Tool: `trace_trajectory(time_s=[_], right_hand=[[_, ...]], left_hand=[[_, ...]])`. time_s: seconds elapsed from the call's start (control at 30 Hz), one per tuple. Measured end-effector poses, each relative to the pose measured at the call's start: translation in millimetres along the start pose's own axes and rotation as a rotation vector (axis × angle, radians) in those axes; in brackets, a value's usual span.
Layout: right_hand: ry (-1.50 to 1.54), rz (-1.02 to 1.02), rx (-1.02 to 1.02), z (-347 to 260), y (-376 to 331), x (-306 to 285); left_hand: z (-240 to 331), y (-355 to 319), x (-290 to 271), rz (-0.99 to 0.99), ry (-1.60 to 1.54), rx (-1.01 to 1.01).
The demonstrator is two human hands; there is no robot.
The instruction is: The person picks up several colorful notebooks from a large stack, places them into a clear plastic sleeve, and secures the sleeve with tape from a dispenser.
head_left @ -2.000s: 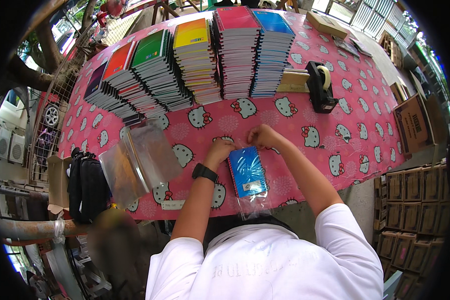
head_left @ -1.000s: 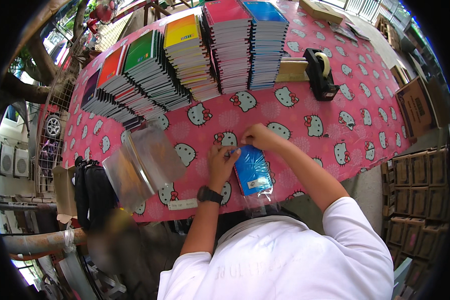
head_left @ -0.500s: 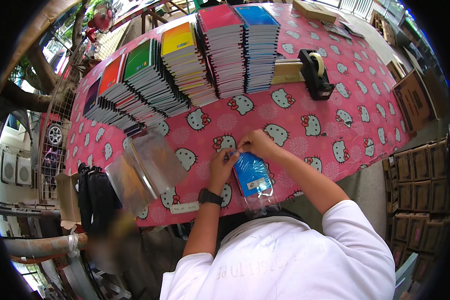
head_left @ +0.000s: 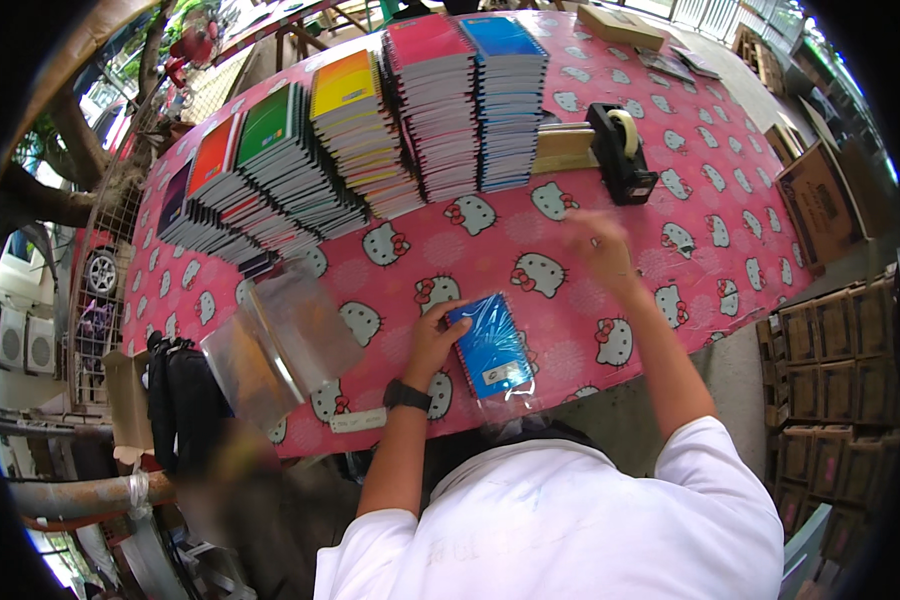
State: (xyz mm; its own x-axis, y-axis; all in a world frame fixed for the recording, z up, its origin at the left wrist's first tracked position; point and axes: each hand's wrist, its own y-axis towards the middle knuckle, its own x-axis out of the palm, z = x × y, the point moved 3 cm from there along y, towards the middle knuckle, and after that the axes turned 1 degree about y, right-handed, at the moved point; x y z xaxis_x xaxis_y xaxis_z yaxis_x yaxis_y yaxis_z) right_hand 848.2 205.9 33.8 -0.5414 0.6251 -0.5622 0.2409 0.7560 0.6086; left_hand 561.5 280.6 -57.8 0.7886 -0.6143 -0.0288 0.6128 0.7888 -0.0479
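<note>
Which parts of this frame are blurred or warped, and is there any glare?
Head view: the right hand is smeared by motion blur above the pink tablecloth, while the left hand on the blue bagged notebook is sharp; the fisheye bends the table edge and leaves a black rim; daylight glints off the clear plastic bags; the lower left is soft.

The person wears a plain white short-sleeved cotton T-shirt (head_left: 560, 530), its sleeves ending above the elbows so both forearms are bare. A faint, pale grey print runs across the shirt's upper front, too washed out to make out. A black wristwatch with a dark band (head_left: 406, 396) sits on the left wrist; the right wrist carries nothing.
</note>
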Motion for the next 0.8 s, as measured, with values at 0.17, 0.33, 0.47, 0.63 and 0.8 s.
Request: trace_trajectory(time_s=[0.17,0.33,0.47,0.63,0.8], right_hand=[[-0.242,0.359,0.57,172,33,-95],[-0.248,0.028,0.937,222,61,-84],[0.014,0.066,0.773,222,66,-89],[0.213,0.234,0.953,192,-5,-99],[0.81,-0.059,1.341,167,-9,-27]], left_hand=[[11,0,10,-0.006,-0.033,-0.007],[5,-3,5,0.019,-0.062,-0.03],[8,-1,5,0.028,-0.037,-0.045],[6,-4,7,0.042,-0.047,0.006],[7,-1,7,0.028,-0.015,0.035]])
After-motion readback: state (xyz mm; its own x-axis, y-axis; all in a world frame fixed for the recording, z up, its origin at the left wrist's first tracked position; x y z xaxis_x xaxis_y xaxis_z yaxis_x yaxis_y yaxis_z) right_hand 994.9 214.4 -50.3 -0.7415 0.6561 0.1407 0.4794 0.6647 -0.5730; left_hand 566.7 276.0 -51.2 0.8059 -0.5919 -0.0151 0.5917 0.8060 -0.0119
